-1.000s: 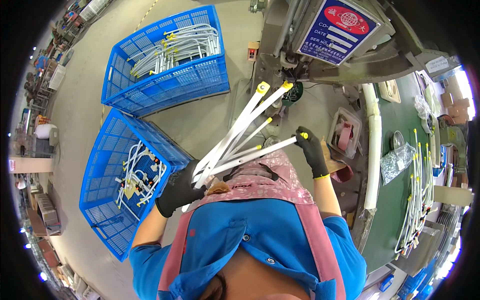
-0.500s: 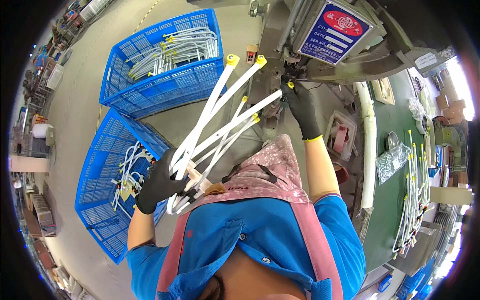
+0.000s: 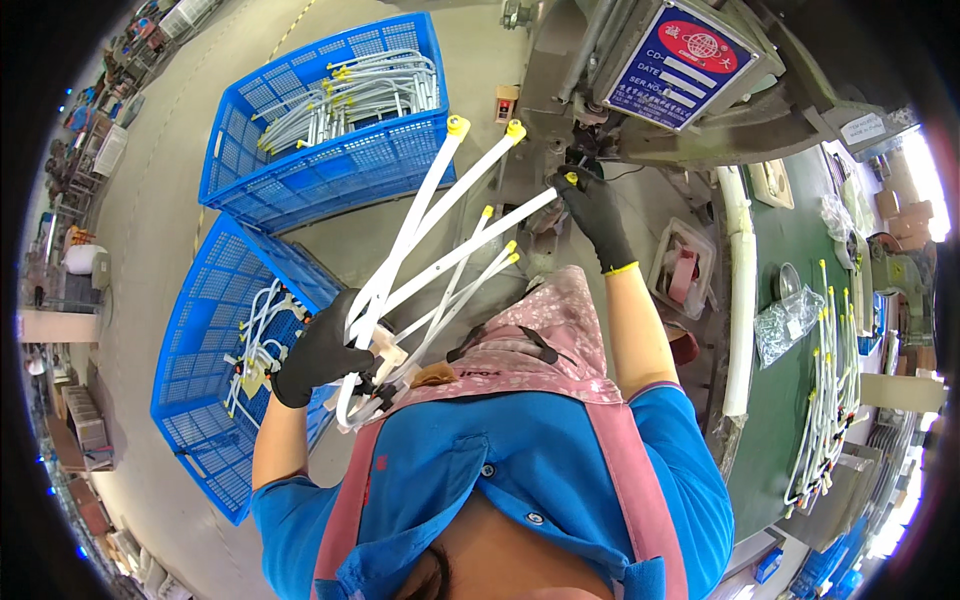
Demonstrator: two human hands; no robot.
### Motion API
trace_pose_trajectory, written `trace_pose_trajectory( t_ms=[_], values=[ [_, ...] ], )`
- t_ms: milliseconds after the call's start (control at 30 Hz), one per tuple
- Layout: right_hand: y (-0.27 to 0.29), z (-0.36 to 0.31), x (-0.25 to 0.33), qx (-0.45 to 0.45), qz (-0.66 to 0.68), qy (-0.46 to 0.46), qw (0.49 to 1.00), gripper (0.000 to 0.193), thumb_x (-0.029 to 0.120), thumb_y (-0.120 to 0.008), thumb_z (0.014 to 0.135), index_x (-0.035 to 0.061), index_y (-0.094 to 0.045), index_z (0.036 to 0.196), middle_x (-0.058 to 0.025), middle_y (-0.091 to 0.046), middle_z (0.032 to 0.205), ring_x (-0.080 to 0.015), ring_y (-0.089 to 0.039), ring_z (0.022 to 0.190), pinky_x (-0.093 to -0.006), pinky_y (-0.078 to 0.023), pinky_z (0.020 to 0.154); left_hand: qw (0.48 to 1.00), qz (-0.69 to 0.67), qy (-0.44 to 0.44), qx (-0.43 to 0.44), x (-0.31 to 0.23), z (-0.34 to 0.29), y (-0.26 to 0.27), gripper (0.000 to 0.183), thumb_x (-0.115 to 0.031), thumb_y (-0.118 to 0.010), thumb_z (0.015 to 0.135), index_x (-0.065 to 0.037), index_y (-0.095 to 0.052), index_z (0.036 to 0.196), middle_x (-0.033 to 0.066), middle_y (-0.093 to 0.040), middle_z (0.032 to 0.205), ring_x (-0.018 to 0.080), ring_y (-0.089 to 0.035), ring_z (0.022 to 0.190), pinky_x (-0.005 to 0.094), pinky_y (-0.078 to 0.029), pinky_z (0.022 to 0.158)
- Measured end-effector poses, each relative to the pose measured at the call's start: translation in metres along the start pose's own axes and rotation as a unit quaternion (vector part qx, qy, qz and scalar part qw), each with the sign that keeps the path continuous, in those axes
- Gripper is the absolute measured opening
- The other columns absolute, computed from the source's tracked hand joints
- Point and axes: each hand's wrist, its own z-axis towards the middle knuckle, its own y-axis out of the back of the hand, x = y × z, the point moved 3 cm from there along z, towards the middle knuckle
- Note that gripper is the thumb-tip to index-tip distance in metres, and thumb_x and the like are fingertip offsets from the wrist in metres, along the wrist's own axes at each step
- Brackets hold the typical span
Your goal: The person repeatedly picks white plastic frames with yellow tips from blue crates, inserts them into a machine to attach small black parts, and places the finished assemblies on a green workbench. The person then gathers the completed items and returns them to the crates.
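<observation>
My left hand [image 3: 322,352], in a black glove, is closed around the bent lower end of a white tube frame [image 3: 404,240]. Its long white legs fan out up and to the right, tipped with yellow end pieces. My right hand [image 3: 598,212], also gloved in black, pinches the tip of one leg by its yellow end piece [image 3: 571,179], just below the grey machine [image 3: 555,75]. Pale and black fittings [image 3: 388,358] sit on the frame beside my left hand, close to the pink apron [image 3: 535,335]. My left fingers partly hide the frame's joint.
At the upper left, a blue crate [image 3: 330,180] holds several white tube frames. Another blue crate [image 3: 200,340] below it contains more tubes. On the right, a green table [image 3: 765,400] carries tube frames [image 3: 825,400] and a plastic bag [image 3: 790,325]. A tray [image 3: 682,268] stands beneath the machine.
My right hand has drawn the leg's tip slightly left and down, away from the machine's working end. My left hand stays nearly in place, still holding the frame.
</observation>
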Motion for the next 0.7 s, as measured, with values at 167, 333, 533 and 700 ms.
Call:
trace_pose_trajectory(
  t_ms=[167, 333, 533, 700],
  values=[
    [-0.008, -0.007, -0.005, -0.011, 0.047, -0.025, 0.999, 0.044, 0.032, -0.064, 0.087, 0.0012, -0.061, 0.119, -0.0135, -0.069, 0.092, -0.0178, -0.065, 0.083, -0.0311, -0.049, 0.076, 0.999, -0.032, -0.037, -0.008, 0.006, 0.006, -0.011, 0.068, -0.011, -0.079, 0.059, -0.001, -0.05, 0.12, 0.0127, -0.063, 0.092, 0.0182, -0.06, 0.08, 0.0336, -0.049, 0.072],
    [-0.009, -0.02, -0.01, -0.007, 0.037, -0.034, 0.999, 0.044, 0.028, -0.063, 0.089, -0.0005, -0.058, 0.121, -0.0123, -0.069, 0.093, -0.0156, -0.064, 0.085, -0.0298, -0.049, 0.077, 0.998, -0.041, -0.038, -0.001, 0.012, 0.006, -0.025, 0.067, -0.008, -0.079, 0.063, -0.001, -0.047, 0.122, 0.011, -0.061, 0.091, 0.0186, -0.061, 0.079, 0.0335, -0.05, 0.07],
    [-0.011, -0.049, -0.025, 0.021, 0.089, -0.078, 0.993, 0.04, 0.026, -0.063, 0.089, -0.0027, -0.059, 0.118, -0.0112, -0.067, 0.095, -0.0138, -0.062, 0.086, -0.0287, -0.049, 0.078, 0.997, -0.079, -0.002, -0.001, 0.005, -0.002, -0.027, 0.07, -0.012, -0.075, 0.062, -0.001, -0.047, 0.125, 0.0107, -0.06, 0.091, 0.019, -0.061, 0.079, 0.0323, -0.05, 0.07],
    [-0.015, -0.062, -0.034, -0.006, 0.071, -0.046, 0.996, 0.032, 0.025, -0.062, 0.089, -0.0014, -0.062, 0.107, -0.0118, -0.066, 0.084, -0.017, -0.059, 0.074, -0.0318, -0.047, 0.068, 0.995, -0.096, 0.019, -0.012, 0.008, -0.005, -0.031, 0.071, -0.014, -0.074, 0.063, -0.001, -0.047, 0.127, 0.0108, -0.062, 0.091, 0.0187, -0.061, 0.076, 0.032, -0.051, 0.07]
  ],
)
